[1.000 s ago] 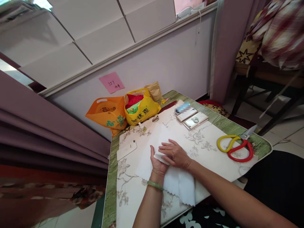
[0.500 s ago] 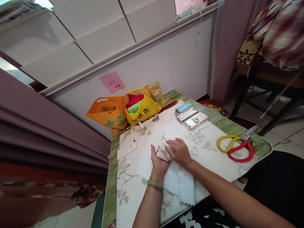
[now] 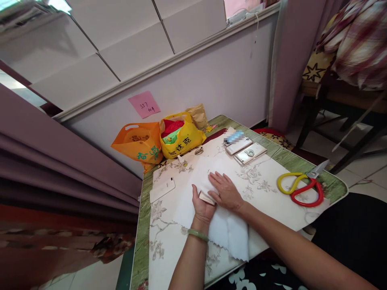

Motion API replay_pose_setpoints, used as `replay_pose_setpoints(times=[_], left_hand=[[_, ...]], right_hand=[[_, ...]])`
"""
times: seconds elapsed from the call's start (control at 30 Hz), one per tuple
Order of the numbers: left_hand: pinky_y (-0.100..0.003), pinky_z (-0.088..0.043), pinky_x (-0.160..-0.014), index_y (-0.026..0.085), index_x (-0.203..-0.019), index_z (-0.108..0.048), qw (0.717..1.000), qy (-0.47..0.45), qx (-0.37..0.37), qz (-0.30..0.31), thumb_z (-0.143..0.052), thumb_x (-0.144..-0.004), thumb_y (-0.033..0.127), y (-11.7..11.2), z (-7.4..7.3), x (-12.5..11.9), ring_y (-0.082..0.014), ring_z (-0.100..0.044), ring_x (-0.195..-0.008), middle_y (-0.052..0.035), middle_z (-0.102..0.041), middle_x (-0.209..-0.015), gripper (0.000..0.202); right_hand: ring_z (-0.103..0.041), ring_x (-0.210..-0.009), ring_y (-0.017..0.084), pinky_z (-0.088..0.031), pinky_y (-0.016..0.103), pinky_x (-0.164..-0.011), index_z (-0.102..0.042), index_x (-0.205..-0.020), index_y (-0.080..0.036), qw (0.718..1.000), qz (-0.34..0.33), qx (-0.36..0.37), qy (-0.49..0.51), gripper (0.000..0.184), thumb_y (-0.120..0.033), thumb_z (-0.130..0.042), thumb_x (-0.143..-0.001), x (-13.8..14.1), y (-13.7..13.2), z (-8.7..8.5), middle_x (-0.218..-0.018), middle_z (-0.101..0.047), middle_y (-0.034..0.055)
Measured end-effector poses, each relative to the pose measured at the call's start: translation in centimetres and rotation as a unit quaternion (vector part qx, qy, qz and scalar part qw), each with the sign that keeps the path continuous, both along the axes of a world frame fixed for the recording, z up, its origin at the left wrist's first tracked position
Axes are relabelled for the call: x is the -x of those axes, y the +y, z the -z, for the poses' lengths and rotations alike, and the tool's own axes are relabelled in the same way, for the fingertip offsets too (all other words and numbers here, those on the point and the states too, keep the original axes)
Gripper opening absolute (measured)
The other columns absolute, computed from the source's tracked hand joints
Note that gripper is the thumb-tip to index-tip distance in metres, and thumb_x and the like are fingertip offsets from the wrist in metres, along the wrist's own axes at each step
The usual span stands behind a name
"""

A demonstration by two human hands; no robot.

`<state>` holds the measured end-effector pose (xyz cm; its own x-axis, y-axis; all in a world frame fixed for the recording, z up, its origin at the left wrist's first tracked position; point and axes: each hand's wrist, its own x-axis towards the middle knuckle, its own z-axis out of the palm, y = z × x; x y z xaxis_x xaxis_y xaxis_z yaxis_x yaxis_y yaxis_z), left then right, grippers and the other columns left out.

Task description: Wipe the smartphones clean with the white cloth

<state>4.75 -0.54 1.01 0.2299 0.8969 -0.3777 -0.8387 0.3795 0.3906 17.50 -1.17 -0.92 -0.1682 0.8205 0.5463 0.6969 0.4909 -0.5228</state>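
In the head view my left hand [image 3: 203,207] lies palm up, its fingers under a flat, gold-coloured phone [image 3: 207,198] and its thumb along the left side. Over most of the phone lies a small white cloth [image 3: 206,186], so only the near end shows. My right hand [image 3: 226,192] presses this cloth onto the phone, fingers nearly straight; its fingertips rest near the far end. Beneath both hands a larger white cloth [image 3: 237,235] with a zigzag edge is spread on the table.
Scissors [image 3: 304,188] with yellow and red handles lie at the right. Phones [image 3: 250,153] rest at the back right, and a white phone [image 3: 163,189] at the left. An orange bag [image 3: 136,141] and a yellow bag [image 3: 183,141] stand against the wall.
My right hand has flattened over the phone, and the cloth now covers more of it. My left hand stays in nearly the same place.
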Motion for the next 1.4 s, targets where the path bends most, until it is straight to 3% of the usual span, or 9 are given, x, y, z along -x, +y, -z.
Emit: replay_pose_setpoints(times=[0.13,0.3,0.4,0.53,0.73,0.93,1.0,1.13,1.4], left_hand=[[-0.039,-0.052,-0.091,0.006,-0.103,-0.070,0.999,0.001,0.024,0.024,-0.048,-0.089,0.059,0.0,0.1,0.2,-0.0257,-0.070,-0.090,-0.0163,-0.073,-0.093,0.059],[-0.037,-0.050,-0.096,0.012,-0.116,-0.067,1.000,0.003,0.000,0.005,-0.045,-0.092,0.055,0.0,-0.1,-0.1,-0.0242,-0.068,-0.103,-0.0144,-0.072,-0.109,0.054],[-0.038,-0.049,-0.098,0.013,-0.118,-0.066,1.000,-0.004,-0.004,0.000,-0.044,-0.092,0.056,0.0,-0.1,0.0,-0.0244,-0.066,-0.106,-0.0142,-0.071,-0.112,0.054],[-0.041,-0.049,-0.096,0.005,-0.106,-0.068,0.998,-0.018,0.021,0.051,-0.050,-0.087,0.061,-0.1,0.2,0.4,-0.0276,-0.069,-0.098,-0.0182,-0.072,-0.099,0.061],[-0.037,-0.049,-0.097,0.013,-0.116,-0.066,1.000,-0.006,0.006,0.001,-0.045,-0.092,0.055,0.0,-0.2,-0.1,-0.0235,-0.067,-0.105,-0.0135,-0.072,-0.108,0.053],[-0.040,-0.052,-0.094,0.004,-0.097,-0.069,0.998,-0.006,0.032,0.045,-0.051,-0.085,0.063,0.0,0.2,0.4,-0.0271,-0.070,-0.093,-0.0180,-0.072,-0.093,0.063],[-0.039,-0.052,-0.095,0.005,-0.102,-0.069,1.000,0.002,0.021,0.004,-0.054,-0.086,0.055,0.1,0.3,0.4,-0.0255,-0.070,-0.093,-0.0159,-0.073,-0.095,0.054],[-0.044,-0.048,-0.102,0.010,-0.120,-0.063,0.997,0.013,-0.015,-0.075,-0.053,-0.084,0.029,0.2,-0.1,0.2,-0.0276,-0.064,-0.112,-0.0149,-0.071,-0.114,0.042],[-0.040,-0.054,-0.091,0.016,-0.116,-0.065,0.991,0.089,0.018,-0.100,-0.058,-0.077,0.021,0.3,0.1,0.3,-0.0239,-0.067,-0.102,-0.0110,-0.073,-0.108,0.041]], right_hand=[[-0.059,-0.119,0.019,-0.045,0.035,-0.103,-0.067,-0.119,-0.027,0.990,-0.132,-0.041,0.015,0.031,-0.036,-0.051,-0.094,0.0,-0.3,0.1,-0.123,-0.068,0.0011],[-0.053,-0.127,0.026,-0.041,0.043,-0.107,-0.062,-0.129,-0.020,0.999,0.051,0.008,0.017,0.038,-0.032,-0.049,-0.094,0.0,0.0,0.3,-0.133,-0.062,0.0090],[-0.040,-0.138,0.029,-0.033,0.050,-0.113,-0.050,-0.140,-0.017,0.999,-0.037,-0.002,-0.025,0.052,-0.036,-0.053,-0.092,-0.2,0.1,0.0,-0.145,-0.050,0.0101],[-0.057,-0.123,0.020,-0.040,0.040,-0.109,-0.066,-0.121,-0.028,0.988,-0.149,-0.031,0.009,0.032,-0.036,-0.051,-0.094,-0.2,-0.2,-0.1,-0.126,-0.067,0.0014],[-0.040,-0.137,0.031,-0.027,0.055,-0.113,-0.052,-0.139,-0.024,0.998,0.055,0.028,-0.012,0.045,-0.035,-0.052,-0.095,0.1,0.0,-0.1,-0.143,-0.052,0.0087],[-0.060,-0.117,0.020,-0.040,0.038,-0.105,-0.067,-0.118,-0.027,0.973,-0.205,-0.014,0.108,0.029,-0.032,-0.049,-0.096,-0.2,-0.6,-0.5,-0.119,-0.070,0.0027],[-0.066,-0.102,0.020,-0.047,0.033,-0.093,-0.072,-0.103,-0.024,0.958,-0.118,0.032,0.260,0.025,-0.037,-0.054,-0.093,-0.5,-0.5,-0.5,-0.105,-0.073,0.0036],[-0.062,-0.083,0.020,-0.047,0.029,-0.078,-0.070,-0.091,-0.018,0.859,0.124,0.086,0.489,0.040,-0.053,-0.051,-0.091,-1.7,0.6,0.0,-0.085,-0.070,0.0035],[-0.056,-0.081,0.019,-0.043,0.028,-0.074,-0.065,-0.094,-0.016,0.819,0.166,0.103,0.539,0.056,-0.067,-0.042,-0.088,-2.8,1.5,0.9,-0.081,-0.065,0.0027]])
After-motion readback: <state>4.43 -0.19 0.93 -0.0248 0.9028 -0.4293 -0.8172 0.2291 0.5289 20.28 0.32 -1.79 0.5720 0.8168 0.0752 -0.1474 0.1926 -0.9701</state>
